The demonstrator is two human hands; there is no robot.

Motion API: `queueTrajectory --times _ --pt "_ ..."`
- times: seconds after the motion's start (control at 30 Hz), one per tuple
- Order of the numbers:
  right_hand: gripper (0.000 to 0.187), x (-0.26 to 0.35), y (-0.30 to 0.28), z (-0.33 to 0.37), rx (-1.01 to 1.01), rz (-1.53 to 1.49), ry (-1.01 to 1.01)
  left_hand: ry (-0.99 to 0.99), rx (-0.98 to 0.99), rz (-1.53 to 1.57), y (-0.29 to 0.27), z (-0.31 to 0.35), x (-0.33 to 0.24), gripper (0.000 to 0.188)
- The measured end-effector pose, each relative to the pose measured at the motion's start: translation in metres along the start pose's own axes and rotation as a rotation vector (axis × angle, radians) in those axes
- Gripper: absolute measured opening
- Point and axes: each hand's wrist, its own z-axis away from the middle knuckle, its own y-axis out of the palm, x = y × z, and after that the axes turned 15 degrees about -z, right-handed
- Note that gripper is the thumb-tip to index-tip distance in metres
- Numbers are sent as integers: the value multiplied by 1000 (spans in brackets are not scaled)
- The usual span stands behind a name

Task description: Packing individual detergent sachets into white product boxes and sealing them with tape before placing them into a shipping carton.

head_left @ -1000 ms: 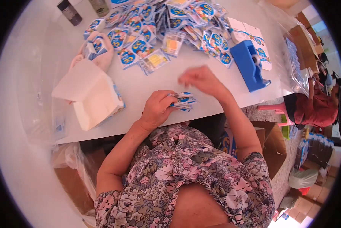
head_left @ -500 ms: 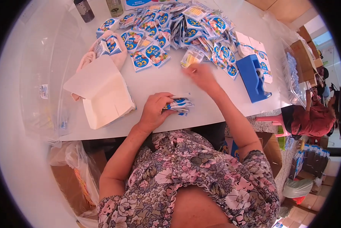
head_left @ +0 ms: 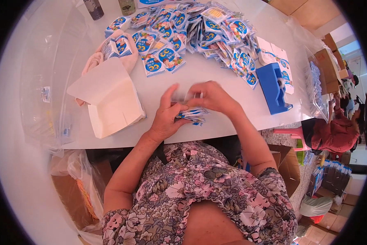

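Observation:
Over the near part of the white table, my left hand (head_left: 167, 116) is closed round a small stack of blue-and-white packets (head_left: 195, 116), its index finger raised. Just above that stack, my right hand (head_left: 213, 97) pinches a blurred, pale packet (head_left: 181, 97), which lies between the fingers of both hands. A large heap of the same sealed packets (head_left: 204, 32) spreads over the far side of the table. To the left of my hands stands a white cardboard box (head_left: 116, 110) with its lid folded up; no packets show inside it.
A blue tape dispenser (head_left: 271, 87) stands at the right, beside flat white-and-blue cartons (head_left: 279, 57). At the left, a pink cloth (head_left: 128, 61) lies behind the open box, near a clear plastic bin (head_left: 40, 90). Two bottles (head_left: 94, 9) stand far left. A person in red (head_left: 343, 126) sits at right.
My right hand has come back from the heap's near edge to my left hand, bringing a packet that lay there. My left index finger has lifted off the stack.

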Motion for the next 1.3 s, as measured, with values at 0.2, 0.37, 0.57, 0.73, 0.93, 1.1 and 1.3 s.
queueTrajectory --times 0.2,0.37,0.57,0.73,0.93,1.1,1.3 --pt "22 -12 17 -87 -191 53 -105 3 108 -111 -2 -6 -5 60" --pt "21 -37 30 -101 -188 582 -313 28 55 -33 4 -3 2 54" --pt "17 -32 -5 -51 25 456 -257 -61 -53 58 1 -5 -5 46" --pt "17 -24 -4 -44 56 501 -469 -2 -1 -80 -1 -4 2 47" --pt "28 5 -4 -45 656 -83 -20 -35 -58 -50 2 2 6 46" --pt "34 13 18 -115 153 -125 431 56 59 -136 4 0 5 65" --pt "24 -8 48 -132 -71 220 51 52 76 -109 2 -3 7 69"
